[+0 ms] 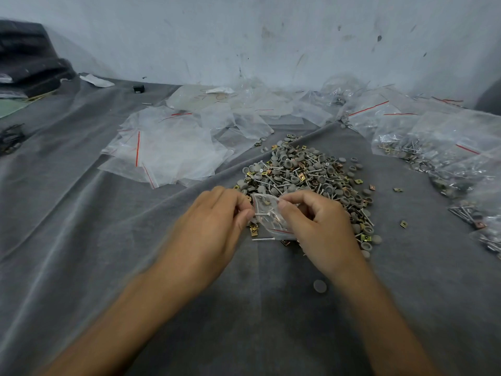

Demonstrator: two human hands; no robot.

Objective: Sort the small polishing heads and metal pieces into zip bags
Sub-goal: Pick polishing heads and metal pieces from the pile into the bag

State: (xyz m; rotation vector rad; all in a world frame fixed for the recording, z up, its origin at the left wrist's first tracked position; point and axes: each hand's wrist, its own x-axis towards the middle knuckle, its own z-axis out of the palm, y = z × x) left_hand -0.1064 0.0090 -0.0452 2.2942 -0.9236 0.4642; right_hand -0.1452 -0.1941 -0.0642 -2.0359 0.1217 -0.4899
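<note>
A heap of grey polishing heads, screws and brass-coloured metal clips (306, 175) lies on the grey cloth (108, 240) in the middle. Just in front of it, both hands hold a small clear zip bag (267, 213) with a red seal line; a few metal pieces show inside. My left hand (214, 226) pinches the bag's left edge, and my right hand (320, 226) pinches its right side with thumb and fingers. A loose screw (263, 239) lies under the bag, and one grey head (320, 286) sits alone near my right wrist.
Empty zip bags (168, 147) are spread out at the back left of the heap. Filled bags (433, 153) are piled along the right side. A white wall (271, 36) closes the back. Dark objects (29, 55) sit at the far left.
</note>
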